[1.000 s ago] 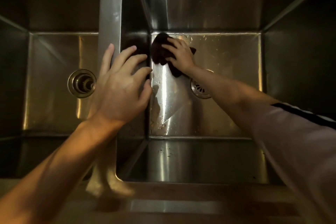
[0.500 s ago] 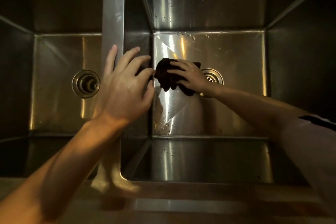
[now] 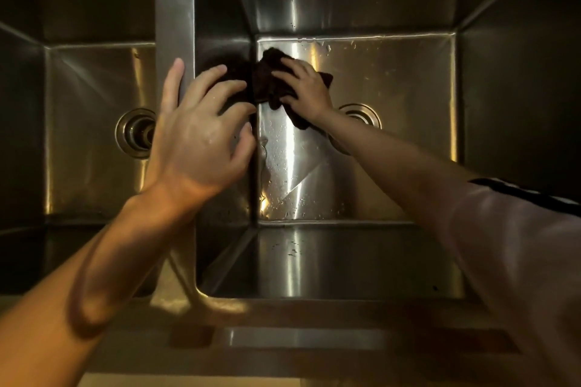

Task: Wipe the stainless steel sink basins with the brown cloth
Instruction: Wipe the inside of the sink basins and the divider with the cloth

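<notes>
Stainless steel fills the view: a double sink, its right basin (image 3: pixel 393 78) wet and streaked, its left basin (image 3: pixel 88 104) dry-looking. On the divider (image 3: pixel 174 25) between them rests the left hand (image 3: pixel 198 135), fingers spread, holding nothing. Deep in the right basin, the right hand (image 3: pixel 306 88) presses the bunched brown cloth (image 3: pixel 267 82) into the far corner by the divider; half a second ago it was nearer the drain (image 3: pixel 361 113), so the floor is getting repeated passes.
</notes>
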The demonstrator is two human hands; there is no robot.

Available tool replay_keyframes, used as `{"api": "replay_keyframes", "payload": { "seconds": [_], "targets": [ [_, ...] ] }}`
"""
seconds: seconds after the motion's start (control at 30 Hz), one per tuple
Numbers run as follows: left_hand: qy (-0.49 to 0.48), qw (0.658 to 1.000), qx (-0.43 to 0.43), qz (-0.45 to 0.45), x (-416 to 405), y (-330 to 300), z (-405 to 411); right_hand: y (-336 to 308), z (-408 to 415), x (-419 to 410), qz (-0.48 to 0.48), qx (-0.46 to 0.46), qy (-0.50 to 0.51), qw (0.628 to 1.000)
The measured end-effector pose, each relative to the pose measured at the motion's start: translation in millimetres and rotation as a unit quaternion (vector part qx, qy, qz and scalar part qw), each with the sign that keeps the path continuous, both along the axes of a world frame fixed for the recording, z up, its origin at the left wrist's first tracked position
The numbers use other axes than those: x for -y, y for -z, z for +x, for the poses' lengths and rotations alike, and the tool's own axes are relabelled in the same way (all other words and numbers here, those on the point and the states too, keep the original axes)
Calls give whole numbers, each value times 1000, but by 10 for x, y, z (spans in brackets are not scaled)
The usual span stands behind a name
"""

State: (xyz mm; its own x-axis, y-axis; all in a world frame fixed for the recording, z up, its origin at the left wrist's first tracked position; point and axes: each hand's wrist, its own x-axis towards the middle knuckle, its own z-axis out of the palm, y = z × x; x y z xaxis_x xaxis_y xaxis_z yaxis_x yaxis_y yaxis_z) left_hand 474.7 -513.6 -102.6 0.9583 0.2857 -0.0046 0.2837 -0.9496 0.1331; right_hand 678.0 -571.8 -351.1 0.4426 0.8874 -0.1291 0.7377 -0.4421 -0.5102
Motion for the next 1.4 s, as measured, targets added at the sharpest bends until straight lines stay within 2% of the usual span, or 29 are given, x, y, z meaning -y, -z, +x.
{"api": "replay_keyframes", "payload": {
  "seconds": [0.17,0.3,0.5,0.7,0.83,0.93,1.0,1.17,1.3,1.4],
  "targets": [
    [2,1000,-6,-5,-28,-1,-9,110,-91,496,20,2,-109,994],
    [2,1000,-4,-4,-3,-10,-1,35,259,177,-12,3,-154,988],
    [0,1000,8,-5,-28,5,-14,-53,603,-382,-55,20,-59,997],
    [-5,1000,6,-14,-26,6,-14,-25,55,226,12,32,35,999],
    [-6,1000,9,-17,-27,-4,-10,39,-207,567,21,46,-56,997],
    [-5,1000,7,-16,-14,-10,-9,40,-60,452,-1,63,-129,990],
    [-6,1000,5,-15,-9,-16,-7,4,83,244,-24,73,-131,988],
    [-3,1000,9,-13,3,-26,-12,-67,384,-195,-79,79,-18,994],
    [-5,1000,6,-12,3,-20,-11,-10,404,166,-70,83,112,988],
    [-9,1000,7,-13,-4,-13,-6,6,194,551,-72,80,228,968]
  ]
}}
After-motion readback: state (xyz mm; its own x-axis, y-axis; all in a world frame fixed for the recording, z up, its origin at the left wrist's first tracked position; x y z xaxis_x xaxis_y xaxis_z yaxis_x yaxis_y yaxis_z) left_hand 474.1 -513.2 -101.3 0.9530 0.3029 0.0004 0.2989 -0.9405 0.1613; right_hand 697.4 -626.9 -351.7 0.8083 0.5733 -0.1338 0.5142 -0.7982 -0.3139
